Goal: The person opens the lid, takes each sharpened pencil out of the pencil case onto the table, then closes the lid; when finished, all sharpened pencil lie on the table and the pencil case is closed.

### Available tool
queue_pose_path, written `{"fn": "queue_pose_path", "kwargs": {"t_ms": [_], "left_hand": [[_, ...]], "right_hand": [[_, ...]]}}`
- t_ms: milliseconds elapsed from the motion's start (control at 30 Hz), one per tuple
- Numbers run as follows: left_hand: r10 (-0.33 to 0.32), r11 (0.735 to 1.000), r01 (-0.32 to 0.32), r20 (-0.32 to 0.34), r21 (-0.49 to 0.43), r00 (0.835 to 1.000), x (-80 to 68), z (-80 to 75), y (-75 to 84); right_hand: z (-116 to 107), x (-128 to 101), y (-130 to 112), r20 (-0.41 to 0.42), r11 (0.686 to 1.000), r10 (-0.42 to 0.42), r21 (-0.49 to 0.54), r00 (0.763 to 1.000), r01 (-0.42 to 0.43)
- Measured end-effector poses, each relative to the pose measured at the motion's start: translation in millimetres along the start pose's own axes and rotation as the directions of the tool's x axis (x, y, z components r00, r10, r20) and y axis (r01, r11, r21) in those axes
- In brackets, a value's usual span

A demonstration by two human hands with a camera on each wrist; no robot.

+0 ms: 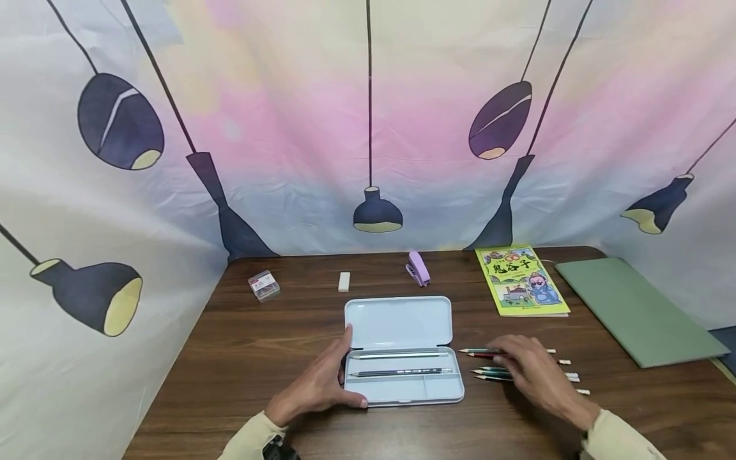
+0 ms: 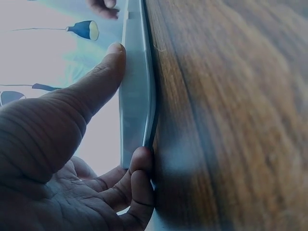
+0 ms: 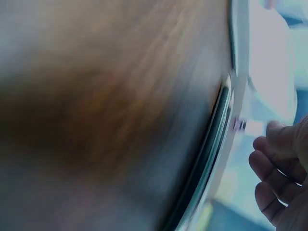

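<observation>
The open pencil case [image 1: 402, 358] sits at lower centre of the head view, a pale, smooth, round-cornered tin with its lid laid flat behind the tray and two pencils [image 1: 400, 372] lying in the tray's long slots. The left hand [image 1: 322, 383] braces its left edge, thumb up along the side wall and fingers [image 2: 139, 168] curled round the near corner. The right hand [image 1: 535, 374] lies over the loose pencils [image 1: 489, 374] at lower right of the case, fingers relaxed and spread on them; I cannot tell if any is pinched.

Those slim pencils would likely roll on the slick wood-grain tabletop [image 1: 241, 345] if nudged sideways, scattering toward the near edge. The light tin could also skid if the bracing hand eases off. The green folder [image 1: 638, 310] looks matte and flat.
</observation>
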State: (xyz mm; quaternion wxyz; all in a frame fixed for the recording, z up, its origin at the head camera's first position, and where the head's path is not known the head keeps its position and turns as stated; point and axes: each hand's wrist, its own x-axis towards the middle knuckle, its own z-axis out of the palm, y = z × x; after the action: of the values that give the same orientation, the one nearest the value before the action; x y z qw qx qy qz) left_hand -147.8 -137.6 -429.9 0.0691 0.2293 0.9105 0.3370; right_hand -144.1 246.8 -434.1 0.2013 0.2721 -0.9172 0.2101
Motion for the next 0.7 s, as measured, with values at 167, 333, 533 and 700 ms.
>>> {"fn": "queue_pose_path", "kwargs": {"t_ms": [167,333,533,700], "left_hand": [[0.023,0.999,-0.023,-0.002,0.022,1.000,1.4,-0.4,-1.5],[0.015,1.000,-0.015,-0.003,0.004,1.000,0.4,2.0,-2.4],[0.031,1.000,-0.031,-0.015,0.000,0.999,4.0,1.1,-0.6],[0.001,1.000,-0.001,-0.009,-0.006,1.000,1.3,0.3,1.4]], "right_hand": [[17.0,19.5,-23.2,0.067,0.999,-0.051,0.010,0.996,0.050],[29.2,32.2,-43.2,0.173,0.997,-0.064,0.057,0.983,0.055],[39.7,38.6,-54.2,0.256,0.997,-0.075,0.000,0.964,0.078],[44.4,38.0,-58.1,0.307,0.996,-0.083,-0.005,0.948,0.088]]}}
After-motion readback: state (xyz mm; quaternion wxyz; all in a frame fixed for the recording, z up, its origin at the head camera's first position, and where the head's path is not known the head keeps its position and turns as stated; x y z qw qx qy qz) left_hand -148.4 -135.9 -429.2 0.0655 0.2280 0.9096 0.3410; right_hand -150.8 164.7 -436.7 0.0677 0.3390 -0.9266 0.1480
